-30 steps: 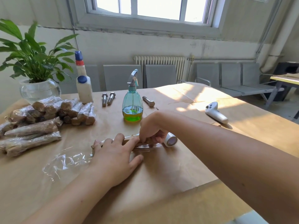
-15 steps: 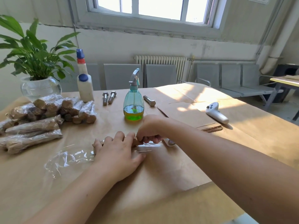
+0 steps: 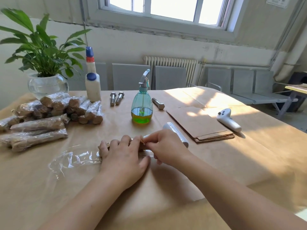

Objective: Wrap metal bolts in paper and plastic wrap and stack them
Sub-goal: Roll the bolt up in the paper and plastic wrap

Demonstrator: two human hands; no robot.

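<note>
Letting go of the plastic wrap roll (image 3: 176, 133), now lying free on the table (image 3: 249, 163), suggests the film is cut. From left: stacked wrapped bolts (image 3: 54, 110); loose plastic film (image 3: 73, 160); left hand (image 3: 123, 156) flat, pressing the paper-wrapped bolt (image 3: 106, 146); right hand (image 3: 166, 146) apparently pinching its end; spray bottle (image 3: 141, 107) part-filled with green liquid.

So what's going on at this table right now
A person is wrapping a brown paper-covered bolt in a sheet of clear plastic wrap. The left hand presses the bundle down flat while the right hand pinches its end. A white roll of plastic wrap lies just behind. Finished wrapped bolts are piled at the left; three bare metal bolts wait beyond the teal spray bottle.
</note>
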